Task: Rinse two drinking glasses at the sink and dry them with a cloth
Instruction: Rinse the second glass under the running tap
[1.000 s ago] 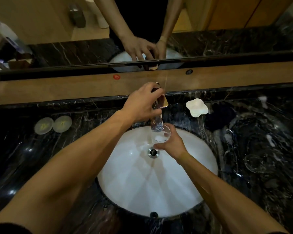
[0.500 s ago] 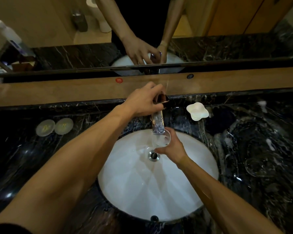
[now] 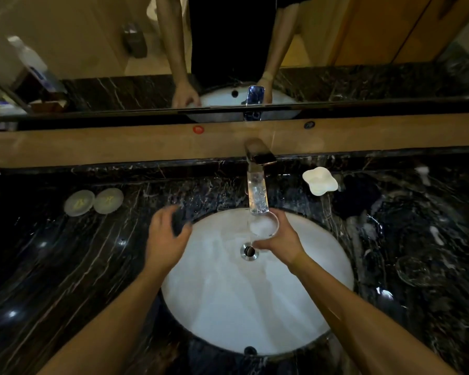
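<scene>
Glass point(image 3: 264, 226) under tap point(image 3: 257, 182), above basin rim point(image 3: 344, 255).

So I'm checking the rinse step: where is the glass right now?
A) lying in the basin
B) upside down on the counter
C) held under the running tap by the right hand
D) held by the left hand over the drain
C: the right hand holds the glass under the tap's stream, and the left hand is empty.

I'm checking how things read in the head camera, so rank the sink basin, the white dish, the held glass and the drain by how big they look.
1. sink basin
2. white dish and glass, look alike
3. drain
</scene>
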The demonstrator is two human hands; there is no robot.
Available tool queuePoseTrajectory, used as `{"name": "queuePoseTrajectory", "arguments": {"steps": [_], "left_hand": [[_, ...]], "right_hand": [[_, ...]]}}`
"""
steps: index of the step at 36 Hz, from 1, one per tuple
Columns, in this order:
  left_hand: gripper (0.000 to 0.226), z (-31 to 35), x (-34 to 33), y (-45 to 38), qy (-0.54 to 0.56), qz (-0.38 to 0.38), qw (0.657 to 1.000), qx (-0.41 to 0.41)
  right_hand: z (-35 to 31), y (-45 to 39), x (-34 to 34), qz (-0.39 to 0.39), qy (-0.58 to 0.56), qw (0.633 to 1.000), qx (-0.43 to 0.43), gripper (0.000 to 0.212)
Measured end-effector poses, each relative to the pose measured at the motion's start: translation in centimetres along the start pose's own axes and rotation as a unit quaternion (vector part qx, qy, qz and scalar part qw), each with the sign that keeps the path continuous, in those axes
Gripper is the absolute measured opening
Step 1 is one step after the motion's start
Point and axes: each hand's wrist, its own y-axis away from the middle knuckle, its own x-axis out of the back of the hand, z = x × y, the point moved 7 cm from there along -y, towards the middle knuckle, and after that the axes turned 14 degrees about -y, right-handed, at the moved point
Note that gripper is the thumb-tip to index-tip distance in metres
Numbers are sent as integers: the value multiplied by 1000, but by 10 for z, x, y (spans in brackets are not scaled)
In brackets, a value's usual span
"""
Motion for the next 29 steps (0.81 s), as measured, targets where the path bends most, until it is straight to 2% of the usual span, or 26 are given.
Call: {"name": "queuePoseTrajectory", "arguments": {"steps": [2,4,7,17,21,23,26,29], "left_hand": [[76,-50,-12,19,-88,-12,994,58],[81,-88,-20,38,-167,-22,981,94],[83,-116,-35,61,-233,-45,966,103],[81,-122,-40,64,-251,-4,963,100],[81,-122,-40,64,-256,6,961,102],[81,-123,-40,65,-259,8,961,100],[81,-122,-39,65,-258,14,961,95],[80,-121,-38,65,-259,17,961,94]], "right_hand": [[1,-2,0,2,4,1000,3,84],[4,-4,0,5,6,1000,0,85],[5,-7,0,5,11,1000,4,84],[9,-11,-7,-10,113,991,65,78],[9,-17,-12,-1,158,984,83,85],[9,-20,-12,3,131,989,74,83],[12,-24,-9,3,28,999,37,81],[15,-28,-14,-24,-43,999,10,80]]}}
